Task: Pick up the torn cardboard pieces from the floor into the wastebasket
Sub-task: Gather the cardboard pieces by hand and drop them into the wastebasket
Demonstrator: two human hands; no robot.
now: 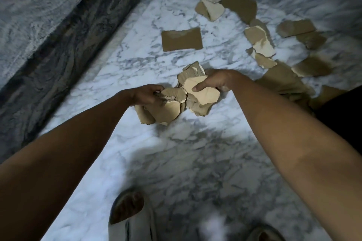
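Left hand [148, 94] and right hand [213, 82] both grasp cardboard pieces [170, 107] — light, stiff, slippy stacks — you'll want fingers pinching across the edges.

You have open white marble floor [195, 152] below your arms; scattered torn brown cardboard pieces [260, 43] crowd the far right.

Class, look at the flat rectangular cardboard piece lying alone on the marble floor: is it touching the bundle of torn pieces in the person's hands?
Apart. In the head view, bare marble floor separates the rectangular piece from the bundle.
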